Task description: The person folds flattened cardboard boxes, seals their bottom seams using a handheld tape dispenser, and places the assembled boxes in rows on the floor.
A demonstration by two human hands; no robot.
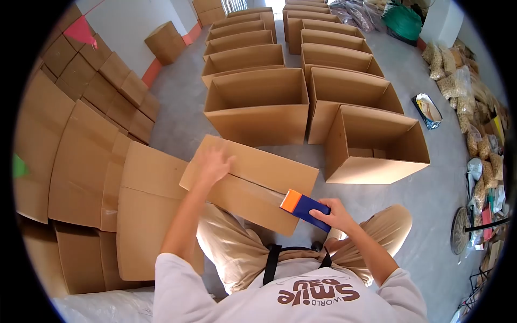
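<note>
Nearest you, at 6 o'clock, is your printed T-shirt (pixel 318 293), with your bent knees in beige trousers (pixel 223 247) just beyond. Across them, at the centre of your view, lies the closed cardboard carton (pixel 253 188), tilted, its flap seam running from upper left to lower right.

Your right arm comes in from 5 o'clock, bent at the elbow. Your right hand (pixel 333 214) is closed round the blue body of the orange-and-blue tape dispenser (pixel 308 209), thumb along its upper side. The orange end is at the carton's seam, near its right end.

Your left forearm reaches forward from 7 o'clock. Your left hand (pixel 215 164) is open, palm down and fingers partly spread on the carton's upper left part, gripping no tool.

At 9 o'clock stand large cardboard sheets or boxes (pixel 86 161). Beyond the carton, open-topped boxes (pixel 258 118) run in two rows from 12 to 1 o'clock. Stacked cartons (pixel 97 89) stand at 10 o'clock, filled clear bags (pixel 447 81) at 2, and a green sack (pixel 403 24) far off at 1.
</note>
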